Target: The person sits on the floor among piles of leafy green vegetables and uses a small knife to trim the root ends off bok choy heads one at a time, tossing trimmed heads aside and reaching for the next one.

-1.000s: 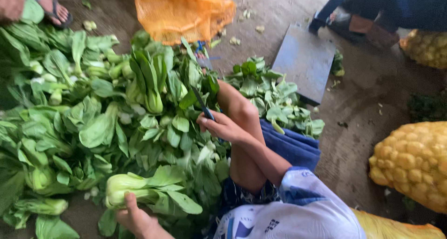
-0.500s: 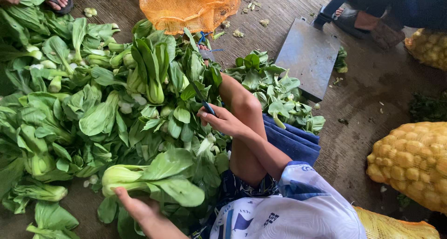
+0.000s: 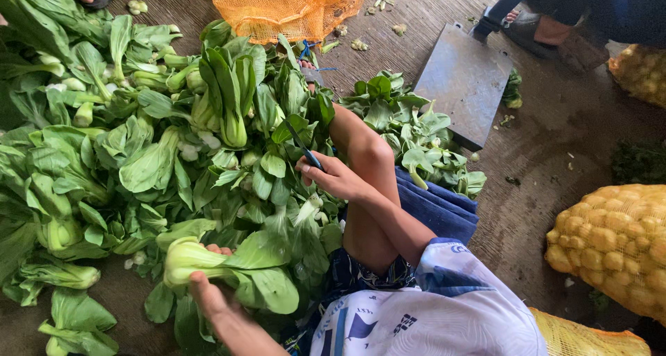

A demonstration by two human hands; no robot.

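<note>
Head view: a bok choy head (image 3: 208, 262) is being grasped by the left hand (image 3: 211, 293) near the pile of greens (image 3: 104, 155), while a dark-handled knife (image 3: 304, 148) is being gripped by the right hand (image 3: 336, 179) just above it. An orange mesh sack (image 3: 284, 5) is being shown far off, a yellow-filled mesh sack (image 3: 614, 241) at right, and a grey metal plate (image 3: 461, 82) between them.
</note>
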